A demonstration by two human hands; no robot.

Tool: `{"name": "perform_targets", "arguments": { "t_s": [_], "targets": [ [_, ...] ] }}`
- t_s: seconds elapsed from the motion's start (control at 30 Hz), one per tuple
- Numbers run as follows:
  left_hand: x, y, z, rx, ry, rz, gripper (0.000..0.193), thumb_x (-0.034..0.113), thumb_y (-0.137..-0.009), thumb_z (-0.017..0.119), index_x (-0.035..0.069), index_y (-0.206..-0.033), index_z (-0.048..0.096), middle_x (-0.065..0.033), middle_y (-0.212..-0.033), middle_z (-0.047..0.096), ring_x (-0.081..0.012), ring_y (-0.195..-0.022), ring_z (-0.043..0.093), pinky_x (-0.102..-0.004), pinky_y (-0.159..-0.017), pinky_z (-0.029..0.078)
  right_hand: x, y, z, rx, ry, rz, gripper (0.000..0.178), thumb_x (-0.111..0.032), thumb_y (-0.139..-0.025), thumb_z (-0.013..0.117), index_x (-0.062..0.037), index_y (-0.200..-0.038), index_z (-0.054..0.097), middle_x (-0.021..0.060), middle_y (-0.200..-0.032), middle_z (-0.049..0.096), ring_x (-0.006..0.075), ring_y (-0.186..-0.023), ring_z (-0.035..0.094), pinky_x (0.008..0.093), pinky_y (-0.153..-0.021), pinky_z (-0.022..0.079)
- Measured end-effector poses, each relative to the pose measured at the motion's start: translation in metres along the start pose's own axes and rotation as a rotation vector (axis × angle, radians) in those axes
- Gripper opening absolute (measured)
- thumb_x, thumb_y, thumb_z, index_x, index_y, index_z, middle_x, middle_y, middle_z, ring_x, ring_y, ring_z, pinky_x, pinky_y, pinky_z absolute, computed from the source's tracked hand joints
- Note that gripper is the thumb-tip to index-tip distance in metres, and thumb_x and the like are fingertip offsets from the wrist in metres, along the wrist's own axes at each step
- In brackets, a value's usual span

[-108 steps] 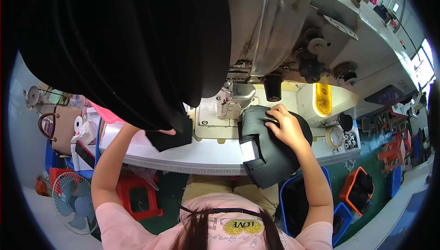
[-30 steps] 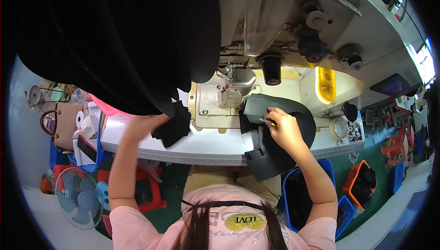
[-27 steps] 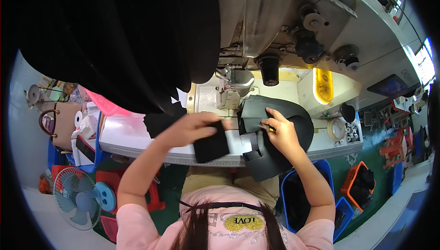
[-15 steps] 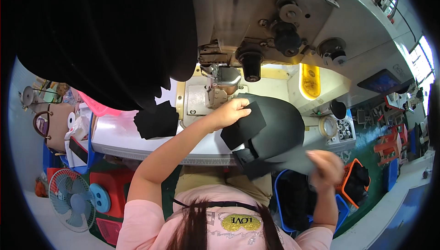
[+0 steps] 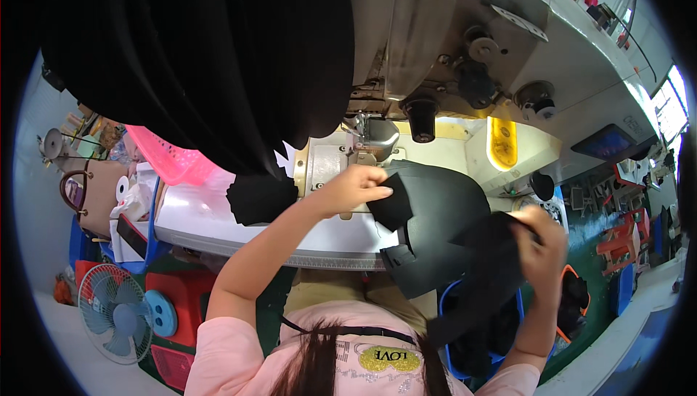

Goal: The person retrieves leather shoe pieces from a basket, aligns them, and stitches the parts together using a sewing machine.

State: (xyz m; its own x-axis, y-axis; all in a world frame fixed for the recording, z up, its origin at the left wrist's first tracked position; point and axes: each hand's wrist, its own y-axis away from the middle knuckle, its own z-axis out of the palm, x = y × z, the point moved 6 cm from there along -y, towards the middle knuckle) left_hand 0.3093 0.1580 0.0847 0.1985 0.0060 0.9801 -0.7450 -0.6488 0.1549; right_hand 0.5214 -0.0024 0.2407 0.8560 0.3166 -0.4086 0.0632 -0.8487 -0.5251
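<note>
My left hand (image 5: 354,189) is closed, pinching a small black cut piece (image 5: 392,206) between thumb and fingers just below the sewing machine (image 5: 377,138). Under and beside it, a large round-ended dark panel (image 5: 446,196) with a strap-like tab (image 5: 397,254) lies over the table's front edge. My right hand (image 5: 543,251) grips a long black fabric piece (image 5: 483,262), which hangs down over the panel's right side; the fingers are a little smeared by motion. A stack of black cut pieces (image 5: 261,198) rests on the table, left of my left forearm.
Large black folds (image 5: 203,55) hang at the upper left and hide part of the machine. A pink basket (image 5: 170,156) and a handbag (image 5: 98,196) are at the left, above a fan (image 5: 120,316). A blue-rimmed bin (image 5: 451,352) of black pieces stands below my right hand.
My right hand has moved up and right, bringing the long black piece across the panel's right side. My left hand keeps the small piece, now turned and showing less of its face.
</note>
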Motion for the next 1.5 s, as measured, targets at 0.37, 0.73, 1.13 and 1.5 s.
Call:
{"name": "perform_targets", "arguments": {
  "t_s": [0.37,0.73,1.13,1.5],
  "targets": [
    [0.047,0.054,-0.070,0.329,-0.110,-0.007,0.013,0.008,-0.075,0.068,0.004,-0.069,0.056,0.0054,-0.064,0.048,-0.0036,-0.059,0.043,-0.0198,-0.056,0.035,0.002,-0.086,0.130,-0.227,-0.507,-0.030,0.018,0.002,-0.075,0.056,-0.0023,-0.092,0.053,0.0134,-0.075,0.061,0.0269,-0.070,0.061,0.0297,-0.065,0.046],
    [0.072,0.053,-0.090,0.505,-0.185,0.200,0.023,0.017,-0.076,0.070,0.001,-0.088,0.058,-0.0029,-0.080,0.058,-0.0127,-0.073,0.053,-0.0263,-0.065,0.043,0.025,-0.097,0.162,-0.340,0.113,-0.097,0.016,-0.010,-0.076,0.062,-0.0042,-0.091,0.062,0.0117,-0.092,0.064,0.0268,-0.085,0.062,0.0375,-0.072,0.049],
    [0.069,0.079,-0.101,0.519,-0.297,0.200,0.028,0.019,-0.075,0.071,0.001,-0.092,0.058,-0.0047,-0.084,0.059,-0.0145,-0.076,0.054,-0.0274,-0.068,0.043,0.059,-0.080,0.193,-0.800,0.070,0.080,0.043,-0.018,-0.094,0.036,-0.0003,-0.132,0.028,0.0185,-0.129,0.043,0.0279,-0.118,0.044,0.0400,-0.102,0.036],
    [0.064,0.082,-0.103,0.526,-0.361,0.219,0.031,0.020,-0.075,0.071,0.000,-0.095,0.058,-0.0063,-0.088,0.060,-0.0162,-0.079,0.055,-0.0285,-0.070,0.044,0.084,-0.083,0.212,-0.271,0.180,-0.244,0.027,-0.028,-0.078,0.048,-0.0107,-0.096,0.038,0.0090,-0.092,0.042,0.0231,-0.080,0.051,0.0344,-0.069,0.040]
  ]
}}
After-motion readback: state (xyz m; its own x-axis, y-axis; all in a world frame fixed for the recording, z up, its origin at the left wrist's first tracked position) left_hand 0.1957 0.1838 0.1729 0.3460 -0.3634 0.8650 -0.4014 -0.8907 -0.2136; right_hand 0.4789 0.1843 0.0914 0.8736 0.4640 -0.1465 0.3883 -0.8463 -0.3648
